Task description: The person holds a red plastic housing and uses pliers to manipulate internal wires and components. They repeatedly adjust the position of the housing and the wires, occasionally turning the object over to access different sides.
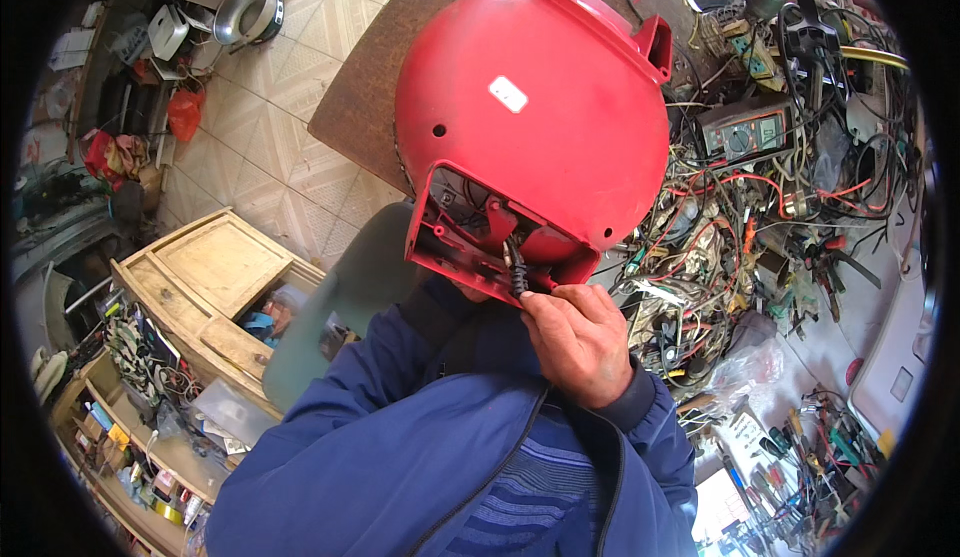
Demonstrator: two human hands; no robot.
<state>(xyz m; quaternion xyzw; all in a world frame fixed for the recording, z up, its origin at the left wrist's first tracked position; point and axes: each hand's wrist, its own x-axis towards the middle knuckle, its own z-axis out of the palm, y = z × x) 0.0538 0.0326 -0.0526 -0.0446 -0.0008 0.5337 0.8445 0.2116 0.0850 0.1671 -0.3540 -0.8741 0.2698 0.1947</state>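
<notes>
One cluttered workbench (850,287) of tangled wires (700,247) beside tiled floor (270,137).

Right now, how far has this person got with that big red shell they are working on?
Already done: the red shell is turned underside up, with a rectangular opening baring its insides. In hand: the right hand pinches a black cable at that opening's edge. The left hand is hidden behind the shell. Left: the opening is uncovered and the cable hangs loose, so closing up seems ahead.
</notes>
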